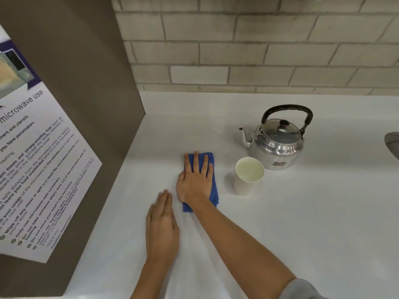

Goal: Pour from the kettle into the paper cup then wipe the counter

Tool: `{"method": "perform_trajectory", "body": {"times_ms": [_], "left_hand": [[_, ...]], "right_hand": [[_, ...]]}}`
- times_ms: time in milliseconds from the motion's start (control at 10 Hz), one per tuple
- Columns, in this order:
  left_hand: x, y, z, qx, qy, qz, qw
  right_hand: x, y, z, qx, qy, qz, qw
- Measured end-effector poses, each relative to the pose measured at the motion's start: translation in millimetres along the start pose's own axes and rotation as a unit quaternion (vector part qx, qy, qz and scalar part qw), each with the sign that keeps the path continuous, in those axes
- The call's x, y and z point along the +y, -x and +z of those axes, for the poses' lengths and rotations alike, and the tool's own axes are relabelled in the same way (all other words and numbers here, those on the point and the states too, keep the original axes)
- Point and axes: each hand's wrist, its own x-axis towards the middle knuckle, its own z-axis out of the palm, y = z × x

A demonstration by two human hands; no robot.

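A folded blue cloth [213, 192] lies flat on the white counter [302, 223]. My right hand [195, 180] presses down on it, palm flat and fingers spread. My left hand [162, 225] rests flat on the counter just left of the cloth, fingers together, holding nothing. A white paper cup [248, 175] stands upright to the right of the cloth, with pale liquid inside. Behind the cup sits a shiny metal kettle [277, 145], lid on, black handle upright, spout pointing left.
A brown side panel [90, 104] with a printed microwave-use notice [36, 169] walls off the counter's left. A grey brick wall [259, 50] runs along the back. A grey curved object [393, 143] shows at the right edge.
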Motion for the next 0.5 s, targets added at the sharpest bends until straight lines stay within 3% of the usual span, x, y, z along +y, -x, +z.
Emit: {"method": "perform_trajectory", "body": {"times_ms": [300, 500], "left_hand": [[9, -6, -1, -0.009, -0.02, -0.02, 1.0], [42, -53, -24, 0.043, 0.056, 0.02, 0.997]], "right_hand": [[-5, -9, -15, -0.023, -0.007, 0.014, 1.0], [-19, -6, -64, 0.036, -0.069, -0.067, 0.995]]}}
